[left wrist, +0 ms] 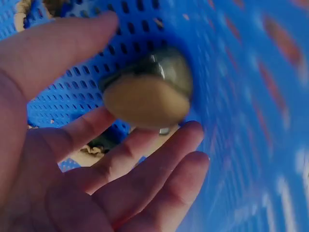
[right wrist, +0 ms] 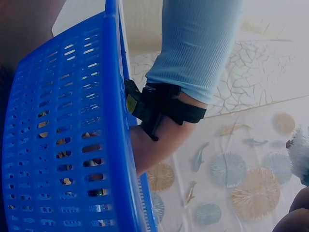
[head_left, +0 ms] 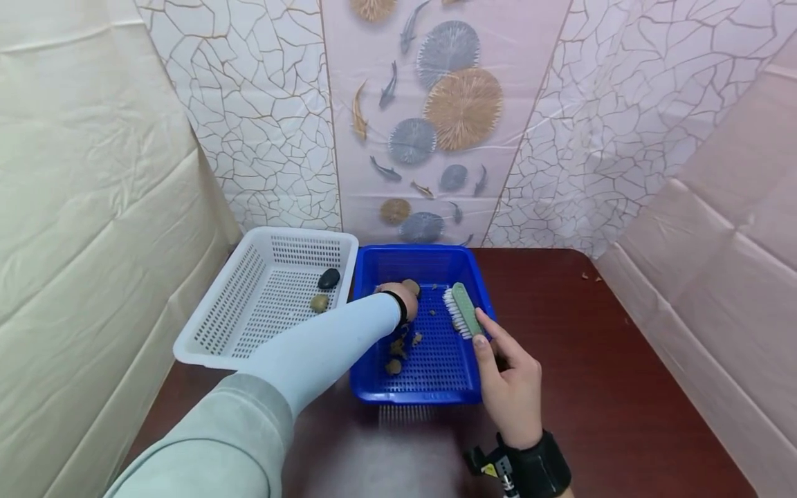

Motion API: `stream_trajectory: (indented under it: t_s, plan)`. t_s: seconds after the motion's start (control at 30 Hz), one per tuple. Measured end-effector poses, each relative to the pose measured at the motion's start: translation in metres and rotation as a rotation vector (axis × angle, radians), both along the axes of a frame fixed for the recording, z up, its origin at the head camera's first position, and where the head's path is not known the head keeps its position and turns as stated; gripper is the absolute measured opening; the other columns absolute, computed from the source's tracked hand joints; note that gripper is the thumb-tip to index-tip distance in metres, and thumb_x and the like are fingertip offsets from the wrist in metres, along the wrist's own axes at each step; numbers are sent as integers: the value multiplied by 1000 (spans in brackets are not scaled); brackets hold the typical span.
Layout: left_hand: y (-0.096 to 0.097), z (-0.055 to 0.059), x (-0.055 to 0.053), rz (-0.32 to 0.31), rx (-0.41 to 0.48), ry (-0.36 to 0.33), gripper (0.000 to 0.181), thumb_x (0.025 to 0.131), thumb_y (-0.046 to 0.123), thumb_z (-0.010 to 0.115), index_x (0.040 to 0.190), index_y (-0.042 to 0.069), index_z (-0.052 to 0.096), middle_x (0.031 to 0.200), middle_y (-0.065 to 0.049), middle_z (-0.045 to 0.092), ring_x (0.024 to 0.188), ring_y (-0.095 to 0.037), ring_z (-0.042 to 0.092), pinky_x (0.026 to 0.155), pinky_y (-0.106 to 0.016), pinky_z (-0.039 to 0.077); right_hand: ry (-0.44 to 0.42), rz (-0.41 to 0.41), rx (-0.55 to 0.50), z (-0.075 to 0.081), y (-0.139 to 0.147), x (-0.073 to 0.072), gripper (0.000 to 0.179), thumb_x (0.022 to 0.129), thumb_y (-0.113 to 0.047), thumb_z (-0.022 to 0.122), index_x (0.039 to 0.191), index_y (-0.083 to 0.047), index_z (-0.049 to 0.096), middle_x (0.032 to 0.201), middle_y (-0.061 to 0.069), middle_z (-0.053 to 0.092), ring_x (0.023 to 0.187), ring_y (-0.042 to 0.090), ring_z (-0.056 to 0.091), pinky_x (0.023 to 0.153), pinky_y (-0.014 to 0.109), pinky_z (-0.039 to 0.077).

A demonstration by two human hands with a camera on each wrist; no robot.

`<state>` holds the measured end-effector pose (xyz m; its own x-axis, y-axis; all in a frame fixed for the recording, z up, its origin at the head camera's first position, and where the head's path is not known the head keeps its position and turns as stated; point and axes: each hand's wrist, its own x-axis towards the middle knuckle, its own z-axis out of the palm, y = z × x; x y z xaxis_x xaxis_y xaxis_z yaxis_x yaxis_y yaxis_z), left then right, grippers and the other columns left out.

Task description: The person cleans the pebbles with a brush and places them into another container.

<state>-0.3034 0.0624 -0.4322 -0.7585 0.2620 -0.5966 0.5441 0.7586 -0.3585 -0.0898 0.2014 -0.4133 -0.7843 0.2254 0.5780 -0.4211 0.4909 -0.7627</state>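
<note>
My left hand (head_left: 406,296) reaches down into the blue basket (head_left: 417,397). In the left wrist view, its thumb stands apart from spread fingers around a dark, shiny stone (left wrist: 176,72) with a tan, clay-like layer over one side. The fingers lie beside and under the stone; whether they bear its weight I cannot tell. My right hand (head_left: 513,391) pinches a scrub brush (head_left: 465,308) with a green back and white bristles, over the basket's right side. The right wrist view catches only the brush's bristles (right wrist: 300,150) and part of the fingers at the edge.
Tan crumbs and lumps (head_left: 394,366) lie on the blue basket's floor. To the left stands a white basket (head_left: 205,359) holding a black stone (head_left: 328,279) and an olive-tan stone (head_left: 319,303). Both baskets stand on a dark red-brown table (head_left: 560,332) with draped cloth around it.
</note>
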Motion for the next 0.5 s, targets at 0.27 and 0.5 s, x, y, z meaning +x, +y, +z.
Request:
stream_trajectory:
  t_s: [0.27, 0.5]
  plan:
    - [-24, 5, 16, 25, 296, 47, 37, 118, 23, 53, 150, 16, 68, 158, -5, 61, 129, -24, 67, 104, -38, 59, -14, -5, 5, -3, 1, 0, 41, 107, -6, 72, 146, -20, 74, 66, -5, 44, 52, 15, 36, 46, 28, 31]
    - [-32, 21, -1, -37, 639, 8, 14, 104, 21, 77, 108, 10, 69, 97, -2, 67, 72, -15, 52, 69, -32, 47, -3, -22, -5, -6, 4, 0, 42, 107, -4, 72, 145, -19, 74, 66, -4, 42, 52, 13, 34, 46, 31, 29]
